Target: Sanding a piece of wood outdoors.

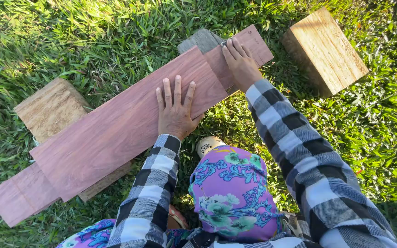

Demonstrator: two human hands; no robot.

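Note:
Two reddish-purple wooden boards lie stacked on grass, propped on blocks. My left hand (175,108) lies flat with fingers spread on the upper, wider board (116,128). The lower, longer board (246,46) sticks out at both ends. My right hand (240,62) rests on its far end, fingers together, seeming to pinch a small thin thing at the fingertips that I cannot make out. Both sleeves are black-and-white plaid.
A pale wooden block (53,108) supports the boards at left, a grey block (201,40) at the far end. Another pale block (325,50) lies loose on the grass at upper right. My knee in purple floral cloth (230,193) and a shoe tip (207,144) are below.

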